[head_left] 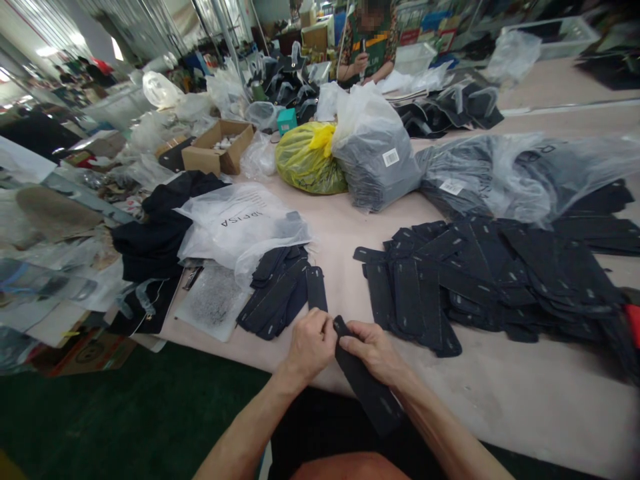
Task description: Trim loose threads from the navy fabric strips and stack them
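Observation:
My right hand (373, 350) grips a dark fabric strip (365, 390) near its upper end, the thumb lying on top. The strip slants down toward my lap over the table's front edge. My left hand (313, 340) is closed right beside that end, fingers curled in; what is between them is hidden. Just behind the left hand another dark strip (316, 290) lies on the table. A small stack of such strips (277, 290) sits to its left, partly under a white plastic bag (240, 223). To the right spreads a large heap of similar strips (480, 273).
Filled plastic bags, one grey (377, 160) and one yellow (307, 160), stand mid-table. Behind the heap lies another filled bag (480, 177). A cardboard box (217, 147) and black cloth (150, 233) are on the left. Across the table a person (367, 53) holds something upright.

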`<action>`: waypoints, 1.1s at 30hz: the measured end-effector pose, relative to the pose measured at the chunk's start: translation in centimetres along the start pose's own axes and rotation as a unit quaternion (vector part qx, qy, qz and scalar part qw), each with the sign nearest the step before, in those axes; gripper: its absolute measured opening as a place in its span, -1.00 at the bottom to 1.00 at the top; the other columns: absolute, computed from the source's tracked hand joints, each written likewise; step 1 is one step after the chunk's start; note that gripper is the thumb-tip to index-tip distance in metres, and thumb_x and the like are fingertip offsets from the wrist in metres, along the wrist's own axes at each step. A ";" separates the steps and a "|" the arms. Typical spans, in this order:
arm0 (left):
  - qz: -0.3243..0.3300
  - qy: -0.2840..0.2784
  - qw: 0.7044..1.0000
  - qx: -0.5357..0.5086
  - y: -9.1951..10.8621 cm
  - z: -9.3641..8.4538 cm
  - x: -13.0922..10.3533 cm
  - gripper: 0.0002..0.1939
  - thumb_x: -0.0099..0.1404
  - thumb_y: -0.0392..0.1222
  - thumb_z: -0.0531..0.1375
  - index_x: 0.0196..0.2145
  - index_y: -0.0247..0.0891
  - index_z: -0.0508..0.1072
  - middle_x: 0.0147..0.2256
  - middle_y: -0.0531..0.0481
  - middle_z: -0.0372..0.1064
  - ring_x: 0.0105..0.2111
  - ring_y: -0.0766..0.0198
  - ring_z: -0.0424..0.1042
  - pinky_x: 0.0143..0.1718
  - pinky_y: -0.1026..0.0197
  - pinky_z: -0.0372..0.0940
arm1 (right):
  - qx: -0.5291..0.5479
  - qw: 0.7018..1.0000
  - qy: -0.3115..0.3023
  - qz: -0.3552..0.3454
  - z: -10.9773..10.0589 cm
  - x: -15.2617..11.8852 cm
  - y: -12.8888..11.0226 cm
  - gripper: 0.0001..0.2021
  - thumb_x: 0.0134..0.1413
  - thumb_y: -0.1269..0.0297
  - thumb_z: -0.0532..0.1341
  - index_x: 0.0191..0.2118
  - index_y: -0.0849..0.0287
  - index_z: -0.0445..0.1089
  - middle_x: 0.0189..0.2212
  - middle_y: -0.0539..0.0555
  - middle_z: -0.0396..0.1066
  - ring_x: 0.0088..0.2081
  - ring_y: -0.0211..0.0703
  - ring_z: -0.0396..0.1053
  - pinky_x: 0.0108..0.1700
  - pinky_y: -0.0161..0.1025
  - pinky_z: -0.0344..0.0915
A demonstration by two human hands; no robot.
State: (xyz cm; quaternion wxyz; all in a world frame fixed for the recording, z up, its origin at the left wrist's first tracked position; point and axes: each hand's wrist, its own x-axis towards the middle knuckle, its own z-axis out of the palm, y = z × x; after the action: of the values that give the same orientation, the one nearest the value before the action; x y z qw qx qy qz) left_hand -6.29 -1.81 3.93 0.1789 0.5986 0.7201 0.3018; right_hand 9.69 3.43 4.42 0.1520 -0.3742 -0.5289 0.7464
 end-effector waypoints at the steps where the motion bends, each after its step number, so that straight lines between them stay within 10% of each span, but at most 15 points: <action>1: -0.051 0.034 0.998 -0.016 -0.7 0.0 0.3 -0.79 0.28 -0.29 0.02 -0.46 -0.25 0.38 -0.44 -0.05 0.35 -0.39 0.25 0.35 -0.31 0.21 0.21 | 0.038 0.999 -0.005 0.031 -0.1 -0.1 0.0 -0.82 -0.08 0.18 0.24 -0.51 0.16 0.32 -0.64 -0.11 0.19 -0.60 -0.32 0.06 -0.53 -0.32 0.00; 6: -0.325 0.119 0.906 -0.245 -6.0 -0.9 0.6 -0.80 0.16 -0.16 0.10 -0.29 -0.29 0.42 -0.47 -0.01 0.42 -0.57 0.33 0.31 -0.58 0.33 0.12 | 0.135 0.987 0.014 0.089 -1.6 -0.7 1.2 -0.73 -0.18 0.10 0.35 -0.44 0.19 0.40 -0.64 -0.08 0.33 -0.64 -0.31 0.18 -0.54 -0.32 0.12; 11: -0.368 0.124 0.855 -0.344 -8.6 -1.9 -2.0 -0.83 -0.09 -0.26 0.09 -0.47 -0.31 0.39 -0.39 -0.04 0.46 -0.57 0.40 0.31 -0.63 0.39 0.07 | 0.116 0.987 0.083 0.069 -5.1 -0.6 2.2 -0.66 -0.15 0.06 0.35 -0.28 0.18 0.44 -0.51 0.00 0.46 -0.55 -0.18 0.35 -0.47 -0.22 0.29; 14: -0.388 0.106 0.851 -0.337 -8.6 -2.0 -2.9 -0.87 -0.09 -0.24 0.05 -0.56 -0.28 0.36 -0.58 0.06 0.34 -0.65 0.40 0.22 -0.66 0.38 0.02 | -0.031 0.974 0.223 -0.001 -8.8 -0.3 1.7 -0.57 -0.07 0.04 0.28 -0.09 0.18 0.43 -0.34 0.11 0.50 -0.35 0.00 0.44 -0.29 -0.08 0.37; 17: -0.390 0.078 0.871 -0.289 -8.0 -1.4 -2.6 -0.84 0.02 -0.20 0.06 -0.50 -0.25 0.42 -0.66 0.13 0.21 -0.69 0.38 0.17 -0.66 0.36 -0.01 | -0.306 0.840 0.437 -0.101 -11.9 0.5 0.4 -0.46 -0.05 0.09 0.24 0.06 0.25 0.36 -0.08 0.30 0.43 -0.06 0.21 0.37 -0.02 0.11 0.27; 20: -0.341 0.039 0.925 -0.163 -7.1 -0.1 -1.4 -0.85 0.11 -0.18 0.12 -0.50 -0.24 0.46 -0.63 0.08 0.28 -0.60 0.30 0.28 -0.53 0.30 0.12 | -0.417 0.742 0.491 -0.183 -11.5 1.8 -0.6 -0.49 0.02 0.14 0.19 0.08 0.28 0.33 0.05 0.35 0.32 0.10 0.25 0.23 0.11 0.14 0.15; 26: -0.298 0.053 0.946 -0.113 -6.2 2.1 1.0 -0.80 0.19 -0.27 0.12 -0.29 -0.28 0.53 -0.29 -0.18 0.51 -0.21 0.10 0.45 -0.14 0.15 0.23 | -0.240 0.933 0.254 -0.080 -2.5 6.0 2.3 -0.67 0.03 0.17 0.14 -0.12 0.22 0.41 -0.25 0.17 0.47 -0.25 -0.03 0.41 -0.11 -0.11 0.29; 33: -0.303 0.011 0.934 -0.190 -5.3 3.5 1.5 -0.79 0.15 -0.26 0.13 -0.32 -0.25 0.56 -0.55 -0.01 0.43 -0.49 0.22 0.39 -0.42 0.26 0.25 | -0.186 0.953 0.239 -0.004 1.5 9.4 5.4 -0.60 -0.08 0.15 0.24 -0.08 0.19 0.36 -0.42 0.05 0.43 -0.33 -0.04 0.42 -0.26 -0.18 0.27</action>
State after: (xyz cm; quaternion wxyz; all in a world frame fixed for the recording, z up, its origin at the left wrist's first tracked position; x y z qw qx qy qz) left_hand -8.46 -0.08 -1.98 0.3644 0.3035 0.7985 0.3710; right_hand 3.19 6.15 -3.91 0.2045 -0.5615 -0.6081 0.5226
